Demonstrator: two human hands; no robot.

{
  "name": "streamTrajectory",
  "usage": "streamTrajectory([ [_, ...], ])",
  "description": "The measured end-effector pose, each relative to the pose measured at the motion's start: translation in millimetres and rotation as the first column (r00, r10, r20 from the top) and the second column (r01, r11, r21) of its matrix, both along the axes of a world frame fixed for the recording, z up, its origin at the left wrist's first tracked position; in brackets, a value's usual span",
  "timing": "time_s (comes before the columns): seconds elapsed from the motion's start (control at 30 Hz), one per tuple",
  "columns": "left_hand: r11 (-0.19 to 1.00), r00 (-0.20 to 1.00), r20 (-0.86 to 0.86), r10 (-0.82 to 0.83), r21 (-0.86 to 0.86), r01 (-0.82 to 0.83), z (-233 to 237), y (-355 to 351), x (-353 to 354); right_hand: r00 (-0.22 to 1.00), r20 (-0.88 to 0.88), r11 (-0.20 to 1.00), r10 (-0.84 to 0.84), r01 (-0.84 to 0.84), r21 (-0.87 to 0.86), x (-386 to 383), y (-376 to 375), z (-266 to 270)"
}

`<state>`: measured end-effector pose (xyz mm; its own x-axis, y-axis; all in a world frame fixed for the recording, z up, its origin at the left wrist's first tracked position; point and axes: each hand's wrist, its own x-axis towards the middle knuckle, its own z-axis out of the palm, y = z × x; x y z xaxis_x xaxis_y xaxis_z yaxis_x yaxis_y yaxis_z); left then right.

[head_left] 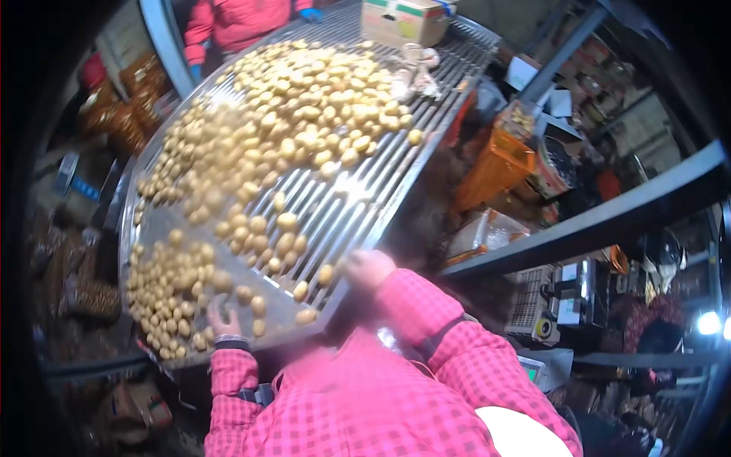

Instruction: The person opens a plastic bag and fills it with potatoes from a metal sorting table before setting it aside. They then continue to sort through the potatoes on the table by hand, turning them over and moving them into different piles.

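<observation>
Small yellow potatoes cover much of a slatted metal sorting table. My left hand, fingers apart, rests on the smooth corner plate at the near end. Beside it lies a pile of smaller potatoes, and a few loose ones are just to its right. My right hand is over the table's near right edge, close to a single potato. Its fingers are blurred, so what they hold, if anything, does not show.
A person in a red jacket with blue gloves stands at the far side. A cardboard box and crumpled cloth gloves sit on the far slats. An orange crate and a metal beam are to the right.
</observation>
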<state>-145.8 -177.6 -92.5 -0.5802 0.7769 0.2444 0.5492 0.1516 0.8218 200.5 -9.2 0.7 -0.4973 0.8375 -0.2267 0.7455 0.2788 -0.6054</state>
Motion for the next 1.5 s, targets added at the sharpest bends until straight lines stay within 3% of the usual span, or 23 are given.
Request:
streamTrajectory([
  [0.03, 0.986, 0.948, -0.311, 0.069, -0.125, -0.113, 18, 11, -5, 0.993, 0.034, 0.992, 0.109, -0.111, 0.052, 3, 8, -17],
  [0.13, 0.847, 0.937, -0.345, 0.053, -0.481, -0.225, 45, 53, -9, 0.968, 0.03, 0.968, 0.251, -0.251, 0.018, 5, 21, -28],
  [0.17, 0.868, 0.983, -0.177, -0.046, -0.494, -0.048, 41, 62, -17, 0.984, -0.008, 0.976, 0.178, -0.178, -0.129, 4, 21, -2],
  [0.27, 0.783, 0.976, -0.2, -0.09, -0.619, -0.055, 47, 93, -15, 0.974, -0.074, 0.922, 0.212, -0.225, -0.317, 6, 33, 13],
  [0.3, 0.786, 0.975, -0.21, -0.077, -0.614, -0.071, 48, 103, -5, 0.968, -0.094, 0.908, 0.233, -0.251, -0.335, 10, 40, 7],
  [0.4, 0.993, 0.939, 0.342, 0.044, -0.121, -0.003, 74, 150, 48, 0.846, -0.376, 0.875, 0.379, -0.459, -0.151, 24, 73, -24],
  [0.43, 0.995, 0.928, 0.373, -0.014, -0.088, 0.051, 115, 169, 91, 0.8, -0.599, 0.832, 0.042, -0.36, -0.423, 27, 84, -12],
  [0.5, 0.876, 0.874, 0.168, -0.456, -0.084, 0.474, 141, 199, 144, 0.543, -0.615, 0.526, -0.572, -0.332, -0.783, 30, 101, 14],
  [0.53, 0.83, 0.759, 0.416, -0.5, -0.02, 0.558, 139, 220, 170, 0.396, -0.506, 0.371, -0.766, -0.37, -0.852, 33, 112, 17],
  [0.6, 0.7, 0.667, 0.395, -0.632, -0.08, 0.71, 148, 241, 211, 0.226, -0.483, 0.338, -0.846, -0.474, -0.813, 61, 142, 2],
  [0.67, 0.698, 0.701, 0.351, -0.62, -0.16, 0.698, 130, 264, 215, 0.051, -0.469, 0.457, -0.882, -0.156, -0.876, 103, 167, -5],
  [0.73, 0.779, 0.799, 0.175, -0.575, -0.182, 0.6, 115, 273, 193, -0.069, -0.473, 0.473, -0.878, -0.268, -0.839, 161, 188, -12],
  [0.83, 0.919, 0.886, -0.289, -0.364, -0.267, 0.29, 97, 259, 144, -0.312, -0.381, 0.423, -0.871, -0.078, -0.903, 223, 199, -64],
  [0.9, 0.94, 0.875, -0.408, -0.261, -0.314, 0.134, 82, 241, 115, -0.565, -0.176, 0.249, -0.806, -0.054, -0.967, 254, 195, -121],
  [1.0, 0.769, 0.875, -0.45, -0.178, -0.618, -0.161, 60, 196, 99, -0.636, 0.085, -0.211, -0.767, 0.125, -0.969, 261, 183, -138],
  [1.1, 0.759, 0.868, -0.463, -0.179, -0.626, -0.177, 44, 174, 91, -0.743, 0.009, -0.18, -0.669, 0.151, -0.972, 273, 206, -113],
  [1.2, 0.765, 0.873, -0.464, -0.148, -0.614, -0.196, 34, 176, 88, -0.813, -0.284, 0.116, -0.509, 0.262, -0.958, 336, 282, -91],
  [1.23, 0.722, 0.88, -0.446, -0.165, -0.662, -0.2, 42, 183, 94, -0.521, -0.65, 0.254, -0.553, 0.638, -0.727, 364, 302, -85],
  [1.3, 0.665, 0.912, -0.381, -0.151, -0.722, -0.191, 72, 193, 117, -0.568, -0.685, 0.794, -0.456, 0.089, -0.602, 437, 350, -74],
  [1.33, 0.657, 0.9, -0.41, -0.148, -0.721, -0.22, 69, 193, 117, -0.713, -0.456, 0.403, -0.533, 0.26, -0.878, 435, 367, -52],
  [1.4, 0.671, 0.88, -0.459, -0.122, -0.691, -0.267, 63, 189, 119, -0.615, -0.453, 0.14, -0.646, 0.488, -0.862, 411, 395, -20],
  [1.43, 0.699, 0.884, -0.455, -0.107, -0.667, -0.258, 57, 185, 116, -0.584, -0.446, 0.156, -0.679, 0.478, -0.864, 388, 407, -13],
  [1.5, 0.712, 0.888, -0.455, -0.072, -0.647, -0.274, 54, 187, 119, -0.25, -0.643, 0.476, -0.724, 0.493, -0.728, 341, 416, 5],
])
